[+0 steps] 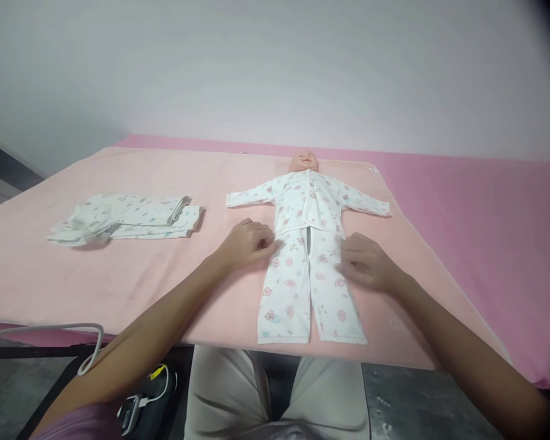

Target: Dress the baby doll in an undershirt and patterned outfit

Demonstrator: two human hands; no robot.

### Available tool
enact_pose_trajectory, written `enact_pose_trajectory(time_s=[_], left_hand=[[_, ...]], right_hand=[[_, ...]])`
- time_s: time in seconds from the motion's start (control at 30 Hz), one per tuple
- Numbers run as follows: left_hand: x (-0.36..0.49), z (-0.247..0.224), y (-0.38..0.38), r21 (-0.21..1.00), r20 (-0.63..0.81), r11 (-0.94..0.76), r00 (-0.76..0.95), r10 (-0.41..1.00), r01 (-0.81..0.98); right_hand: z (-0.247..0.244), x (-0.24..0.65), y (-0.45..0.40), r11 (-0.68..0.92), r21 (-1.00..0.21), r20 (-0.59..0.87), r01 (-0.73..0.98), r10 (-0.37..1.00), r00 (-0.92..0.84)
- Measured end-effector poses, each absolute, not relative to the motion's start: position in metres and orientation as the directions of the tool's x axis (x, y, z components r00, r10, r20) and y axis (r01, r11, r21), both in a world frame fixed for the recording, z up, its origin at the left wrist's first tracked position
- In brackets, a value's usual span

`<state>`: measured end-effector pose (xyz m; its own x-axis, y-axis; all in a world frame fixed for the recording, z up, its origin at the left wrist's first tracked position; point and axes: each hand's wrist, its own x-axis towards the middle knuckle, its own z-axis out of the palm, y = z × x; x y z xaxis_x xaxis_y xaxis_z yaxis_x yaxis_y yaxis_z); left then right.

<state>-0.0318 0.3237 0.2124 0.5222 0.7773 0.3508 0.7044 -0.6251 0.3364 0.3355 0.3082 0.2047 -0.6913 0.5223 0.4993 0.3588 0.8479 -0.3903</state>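
I'm seeing a white cable [50, 330] trailing nearest me. Beyond it my left hand [245, 243] is pinching the waistband of the printed trousers [302, 287] on the doll [308, 195], fingers curled; my right hand [364, 261] is gripping the opposite side. Farther left, folded clothes [128, 217] are lying on the pink blanket [165, 171].

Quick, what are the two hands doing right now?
Left hand: fingers curled, pinching the waist of the doll's trousers on its side.
Right hand: fingers bent, resting on the other side of the waist; a grip cannot be told.
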Motion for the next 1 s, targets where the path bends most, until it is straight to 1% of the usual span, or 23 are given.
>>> enact_pose_trajectory(time_s=[0.1, 0.17, 0.27, 0.33, 0.4, 0.53, 0.77, 0.83, 0.9, 1.0], left_hand=[[-0.026, 0.211, 0.319, 0.333, 0.454, -0.691, 0.533, 0.714, 0.641], [-0.020, 0.212, 0.314, 0.329, 0.483, -0.769, 0.602, 0.636, 0.548], [-0.010, 0.212, 0.308, 0.301, 0.420, -0.871, 0.767, 0.486, 0.387], [-0.007, 0.211, 0.307, 0.281, 0.369, -0.900, 0.828, 0.423, 0.334], [-0.007, 0.209, 0.308, 0.270, 0.342, -0.902, 0.842, 0.416, 0.336], [-0.011, 0.207, 0.312, 0.291, 0.327, -0.880, 0.825, 0.461, 0.376], [0.000, 0.210, 0.306, 0.285, 0.408, -0.870, 0.770, 0.490, 0.403], [0.001, 0.208, 0.305, 0.252, 0.440, -0.885, 0.768, 0.466, 0.392], [-0.001, 0.204, 0.307, 0.208, 0.472, -0.910, 0.778, 0.415, 0.359], [-0.007, 0.197, 0.311, 0.143, 0.520, -0.943, 0.788, 0.330, 0.301]], right_hand=[[0.208, 0.329, 0.302, 0.885, -0.323, 0.596, 0.335, 0.465, -0.655], [0.211, 0.324, 0.300, 0.906, -0.285, 0.586, 0.313, 0.422, -0.691], [0.214, 0.319, 0.300, 0.927, -0.280, 0.485, 0.249, 0.360, -0.797], [0.215, 0.318, 0.301, 0.926, -0.293, 0.451, 0.241, 0.355, -0.819], [0.214, 0.320, 0.303, 0.917, -0.306, 0.445, 0.257, 0.376, -0.813], [0.215, 0.323, 0.304, 0.903, -0.332, 0.432, 0.273, 0.402, -0.807], [0.219, 0.321, 0.299, 0.843, -0.406, 0.385, 0.353, 0.508, -0.771], [0.217, 0.320, 0.299, 0.843, -0.402, 0.380, 0.357, 0.508, -0.773], [0.215, 0.321, 0.301, 0.863, -0.382, 0.393, 0.330, 0.475, -0.787], [0.210, 0.324, 0.304, 0.901, -0.337, 0.485, 0.273, 0.415, -0.770]])
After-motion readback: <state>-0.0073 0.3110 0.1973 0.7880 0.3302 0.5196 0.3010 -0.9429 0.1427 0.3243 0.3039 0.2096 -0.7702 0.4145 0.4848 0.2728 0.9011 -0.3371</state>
